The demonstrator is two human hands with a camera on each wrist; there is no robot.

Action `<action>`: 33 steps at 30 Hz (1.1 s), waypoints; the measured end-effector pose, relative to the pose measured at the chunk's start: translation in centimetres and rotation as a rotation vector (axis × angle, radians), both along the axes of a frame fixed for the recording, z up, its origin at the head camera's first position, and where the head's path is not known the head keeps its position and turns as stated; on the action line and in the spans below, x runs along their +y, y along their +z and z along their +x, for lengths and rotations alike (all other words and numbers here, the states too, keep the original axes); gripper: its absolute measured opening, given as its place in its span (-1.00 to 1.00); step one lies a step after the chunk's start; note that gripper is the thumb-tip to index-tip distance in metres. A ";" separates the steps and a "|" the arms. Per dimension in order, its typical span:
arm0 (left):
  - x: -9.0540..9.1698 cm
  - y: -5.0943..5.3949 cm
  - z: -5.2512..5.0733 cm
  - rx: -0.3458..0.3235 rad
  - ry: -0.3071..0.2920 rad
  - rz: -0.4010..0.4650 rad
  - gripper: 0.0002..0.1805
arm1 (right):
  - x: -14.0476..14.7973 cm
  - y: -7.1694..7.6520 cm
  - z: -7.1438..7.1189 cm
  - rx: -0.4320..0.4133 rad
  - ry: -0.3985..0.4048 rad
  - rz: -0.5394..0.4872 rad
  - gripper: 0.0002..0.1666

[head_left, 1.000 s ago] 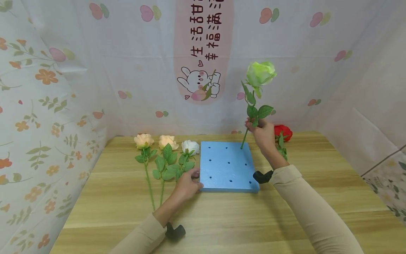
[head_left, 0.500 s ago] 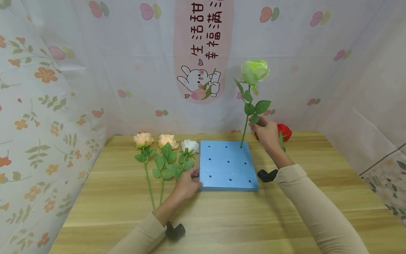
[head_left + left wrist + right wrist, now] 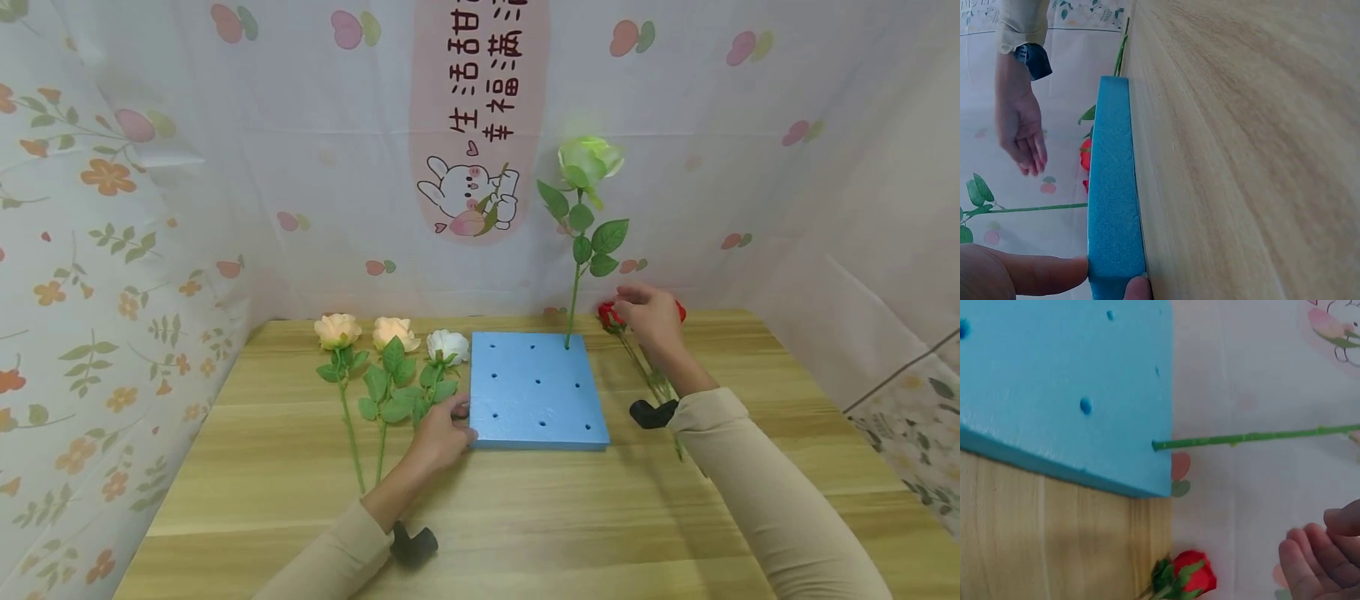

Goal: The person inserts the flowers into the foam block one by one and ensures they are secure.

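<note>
A pale green artificial rose [image 3: 589,162] stands nearly upright, its stem [image 3: 1254,436] in the back right hole of a blue foam board [image 3: 517,400]. My right hand [image 3: 654,323] is apart from the stem, a little to its right, with fingers [image 3: 1300,565] loosely bent and nothing between them. It hovers above red roses [image 3: 611,317] lying on the table, partly hiding them. At the board's left edge, my left hand [image 3: 438,433] grips the foam; in the left wrist view one digit lies on its top and another fingertip [image 3: 1139,289] at its lower edge.
Left of the board, two peach roses [image 3: 339,332] and a white rose [image 3: 447,346] lie on the wooden table [image 3: 525,517]. Several other holes show in the board. A printed cloth [image 3: 337,167] hangs behind the table.
My right hand has let go of the green rose's stem and moved away to the right. The rose now stands by itself, shifted slightly left. My left hand stays at the board.
</note>
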State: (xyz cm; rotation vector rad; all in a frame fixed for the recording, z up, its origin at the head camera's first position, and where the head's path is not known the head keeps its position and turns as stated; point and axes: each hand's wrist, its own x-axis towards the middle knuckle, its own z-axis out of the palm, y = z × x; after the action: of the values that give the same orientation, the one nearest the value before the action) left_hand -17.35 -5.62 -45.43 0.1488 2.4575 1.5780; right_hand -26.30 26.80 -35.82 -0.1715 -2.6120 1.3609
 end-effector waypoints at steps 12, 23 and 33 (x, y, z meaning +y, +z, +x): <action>-0.1 0.1 0.0 -0.007 -0.002 -0.009 -0.31 | 1.9 -1.9 -0.3 -0.160 0.012 0.094 -0.47; 0.0 0.0 -0.1 -0.001 -0.004 -0.018 -0.31 | 3.5 -4.4 -0.6 -0.222 0.014 0.259 -0.47; 0.0 -0.1 -0.1 -0.010 -0.014 -0.006 -0.33 | 4.2 -6.2 -0.6 -0.196 0.050 0.399 -0.46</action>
State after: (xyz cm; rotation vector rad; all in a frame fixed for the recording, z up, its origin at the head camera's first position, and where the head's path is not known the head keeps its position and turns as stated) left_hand -17.50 -5.59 -45.56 0.1569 2.4487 1.5613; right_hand -26.93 31.04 -41.97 -0.1890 -3.0046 0.8450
